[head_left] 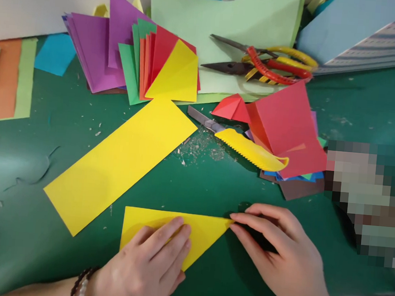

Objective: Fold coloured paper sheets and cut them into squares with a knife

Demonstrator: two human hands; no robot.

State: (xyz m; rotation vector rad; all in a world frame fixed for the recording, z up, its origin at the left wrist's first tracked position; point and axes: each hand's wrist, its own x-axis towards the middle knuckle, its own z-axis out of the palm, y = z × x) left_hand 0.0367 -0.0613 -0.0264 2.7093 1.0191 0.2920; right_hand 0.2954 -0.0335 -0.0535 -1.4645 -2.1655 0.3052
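A yellow paper folded into a triangle [204, 229] lies on the green mat near the front edge. My left hand [149, 266] rests flat on its lower left part, fingers stretched out and pressing it down. My right hand [278, 252] touches the triangle's right tip with its extended fingertips, fingers together and flat. A long yellow paper strip [120, 159] lies diagonally just beyond and to the left of the triangle.
A yellow-handled utility knife [249, 148] lies mid-table beside a stack of red folded papers [286, 123]. Two pairs of scissors [263, 64] rest on a light green sheet [229, 17]. A fan of purple, green, red and yellow folded pieces [139, 55] sits at the back left. Paper scraps dot the green mat [25, 174].
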